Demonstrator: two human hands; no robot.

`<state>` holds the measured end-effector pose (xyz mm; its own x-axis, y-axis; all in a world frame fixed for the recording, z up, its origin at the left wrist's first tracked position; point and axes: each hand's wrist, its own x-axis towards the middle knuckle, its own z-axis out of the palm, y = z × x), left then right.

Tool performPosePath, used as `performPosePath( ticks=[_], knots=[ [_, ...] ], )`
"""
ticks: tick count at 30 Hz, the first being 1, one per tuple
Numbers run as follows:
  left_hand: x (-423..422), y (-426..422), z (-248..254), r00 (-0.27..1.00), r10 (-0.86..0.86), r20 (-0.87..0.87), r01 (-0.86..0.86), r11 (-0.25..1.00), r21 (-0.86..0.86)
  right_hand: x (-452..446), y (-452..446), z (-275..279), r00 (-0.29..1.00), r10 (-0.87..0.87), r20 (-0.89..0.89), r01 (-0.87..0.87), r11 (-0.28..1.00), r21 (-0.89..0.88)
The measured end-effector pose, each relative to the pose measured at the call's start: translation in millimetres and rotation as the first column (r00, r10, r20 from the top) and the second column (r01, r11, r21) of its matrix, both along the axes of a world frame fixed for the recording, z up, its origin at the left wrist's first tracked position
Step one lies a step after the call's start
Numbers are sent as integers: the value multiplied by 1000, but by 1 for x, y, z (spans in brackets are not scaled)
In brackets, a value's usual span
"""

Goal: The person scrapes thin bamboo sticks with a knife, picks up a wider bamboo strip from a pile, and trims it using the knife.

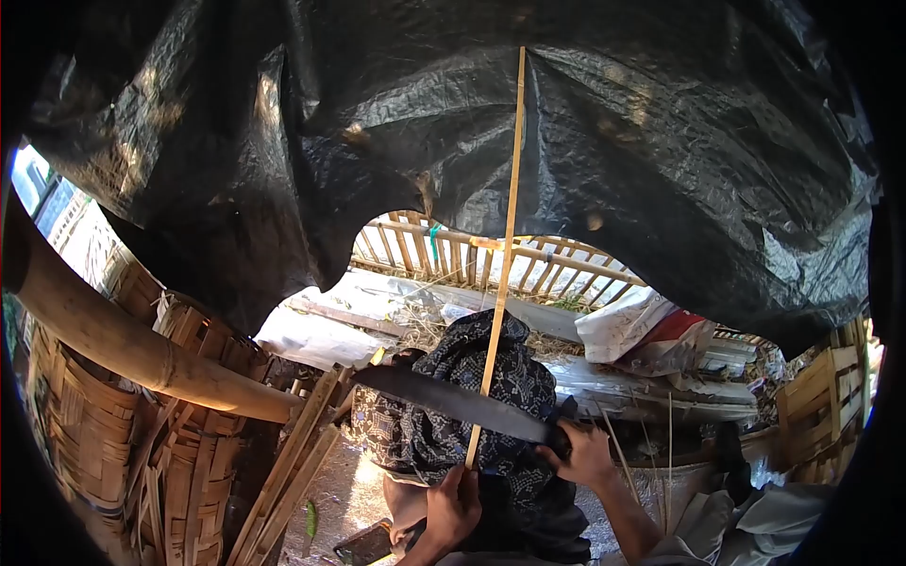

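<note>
A long, thin bamboo strip [511,198] rises from my left hand [453,507], its lower end pinched between my thumb and fingers. My right hand [582,455] is wrapped round the dark handle of a machete [453,403]. The broad blade points left and crosses the strip a little above my left hand; whether the two touch I cannot tell. Behind both lies a dark patterned cloth [425,415] draped over my lap.
A black plastic sheet [396,94] hangs overhead and in front. On the left, a thick bamboo pole [142,354] juts in above woven bamboo baskets [80,415] and split bamboo pieces [293,462]. Beyond stands a slatted bamboo fence [462,259]. A white and red sack [642,330] lies to the right.
</note>
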<state>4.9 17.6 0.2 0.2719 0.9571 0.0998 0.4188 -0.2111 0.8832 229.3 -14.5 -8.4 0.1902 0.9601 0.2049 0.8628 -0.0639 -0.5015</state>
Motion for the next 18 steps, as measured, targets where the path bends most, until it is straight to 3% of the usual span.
performPosePath(
  ticks=[4, 7, 9, 10, 11, 13, 14, 15, 16, 17, 18],
  knots=[
    [-12, 10, 10, 1000, -3, 27, 10, 969, -248, -6, -4, 5, 973, -82, -216, 77, 997, -31],
    [-17, 25, 16, 997, 64, -35, -68, 991, -117, -8, -7, -1, 920, -112, -376, 108, 994, -32],
    [-21, 33, 24, 997, 59, -55, -64, 993, -96, -12, -9, -3, 754, -170, -635, 214, 977, -6],
    [-23, 36, 22, 999, 46, 22, -42, 985, -167, -16, -7, -9, 652, -99, -751, 259, 961, 98],
    [-25, 39, 21, 994, 37, 99, -13, 971, -239, -16, -6, -5, 648, -94, -755, 265, 958, 108],
    [-21, 43, 29, 996, -7, 91, 28, 973, -230, -15, -11, 21, 302, -371, -878, 390, 889, -242],
    [-18, 44, 35, 973, 43, 226, 38, 940, -340, -16, -10, 32, 131, -427, -895, 374, 857, -354],
    [-16, 45, 42, 931, 107, 350, 64, 894, -443, -15, -11, 35, 126, -418, -900, 380, 858, -346],
    [-10, 49, 55, 893, 161, 421, 108, 831, -546, -12, -15, 36, -9, -383, -924, 313, 877, -366],
    [-8, 57, 64, 898, 148, 415, 111, 834, -540, -13, -18, 36, -150, -342, -928, 243, 897, -370],
    [-6, 64, 70, 899, 130, 418, 123, 842, -526, -16, -22, 37, -198, -330, -923, 179, 913, -365]
  ],
)
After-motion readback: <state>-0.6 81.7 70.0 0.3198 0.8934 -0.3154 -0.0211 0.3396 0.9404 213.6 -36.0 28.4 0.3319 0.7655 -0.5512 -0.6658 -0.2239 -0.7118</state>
